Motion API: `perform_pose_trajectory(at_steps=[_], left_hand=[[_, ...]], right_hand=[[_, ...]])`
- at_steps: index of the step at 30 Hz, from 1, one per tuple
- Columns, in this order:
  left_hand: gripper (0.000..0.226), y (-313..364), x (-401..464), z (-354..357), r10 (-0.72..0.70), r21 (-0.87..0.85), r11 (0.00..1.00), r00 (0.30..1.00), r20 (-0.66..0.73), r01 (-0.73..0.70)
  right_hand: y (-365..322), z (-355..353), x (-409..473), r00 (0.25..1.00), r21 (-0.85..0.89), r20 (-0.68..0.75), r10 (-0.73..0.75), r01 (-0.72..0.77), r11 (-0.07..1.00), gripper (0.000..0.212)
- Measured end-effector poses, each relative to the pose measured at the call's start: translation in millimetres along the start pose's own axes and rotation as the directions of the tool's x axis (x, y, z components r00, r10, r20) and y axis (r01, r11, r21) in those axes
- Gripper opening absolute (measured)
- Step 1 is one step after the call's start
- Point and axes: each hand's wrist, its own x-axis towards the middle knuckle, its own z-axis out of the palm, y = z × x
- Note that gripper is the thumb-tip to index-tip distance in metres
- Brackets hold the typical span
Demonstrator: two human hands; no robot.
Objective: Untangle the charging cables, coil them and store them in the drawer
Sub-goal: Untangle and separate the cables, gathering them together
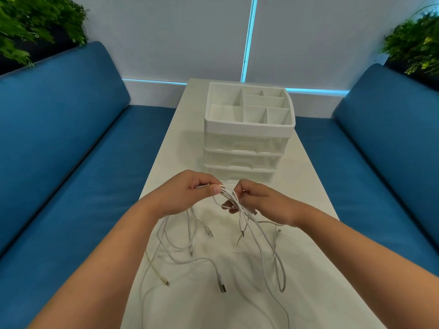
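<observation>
While held above the table (308, 186), cables (228, 198) in both hands (190, 193).

I'm looking at a messy bunch of white charging cables (234, 200), lifted at the top and pinched between my left hand (187, 193) and right hand (259, 201). The loose ends are trailing down in loops onto the table, plugs pointing every which way. Behind them the white drawer unit (247, 150) is sitting upright, all three clear drawers shut.
</observation>
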Motion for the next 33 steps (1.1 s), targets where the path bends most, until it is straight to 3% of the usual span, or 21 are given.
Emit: perform_pose_trajectory(at_steps=[4,11,14,18,22,26,28,30,33], left_hand=[[0.019,-0.2,-0.9,-1.7,0.01,-0.022,1.0,1.0,-0.001,-0.011],[0.018,-2.9,1.3,5.5,0.029,0.019,0.999,0.999,-0.045,-0.028],[0.018,-3.0,1.5,6.6,0.013,0.045,0.999,0.998,-0.057,-0.01],[0.02,-4.7,1.9,10.5,-0.008,0.081,0.997,0.999,-0.04,0.011],[0.022,-4.6,1.4,6.6,-0.016,0.087,0.996,0.999,-0.046,0.02],[0.021,-4.6,1.1,6.6,-0.023,0.11,0.994,1.0,-0.013,0.024],[0.021,-2.6,2.4,7.3,-0.002,0.109,0.994,1.0,-0.007,0.003],[0.021,2.2,3.1,7.2,0.011,0.105,0.994,1.0,0.007,-0.012],[0.02,13.8,6.1,7.2,0.029,0.108,0.994,0.998,0.049,-0.034]], right_hand=[[-0.9,-1.8,-0.1,0.992,-0.034,-0.111,-0.068,0.065,0.997,0.012],[-7.1,-5.4,-4.7,0.994,-0.009,-0.106,-0.02,0.019,1.0,0.021],[-8.3,-5.6,-5.7,0.985,-0.034,-0.17,-0.023,0.017,0.999,0.018],[-10.4,-4.9,-2.7,0.97,-0.273,-0.227,-0.089,0.024,0.962,0.014],[-9.7,-7.4,-4.3,0.972,-0.394,-0.185,-0.146,0.063,0.917,0.015],[-6.7,-12.9,-7.5,0.986,-0.756,-0.057,-0.16,0.062,0.652,0.019],[-8.8,-16.0,-8.4,0.986,-0.738,-0.025,-0.163,0.092,0.669,0.021],[-13.3,-20.5,-5.5,0.987,-0.655,-0.038,-0.154,0.092,0.75,0.023],[-29.3,-19.4,3.6,0.998,-0.263,-0.042,-0.056,0.043,0.964,0.023]])
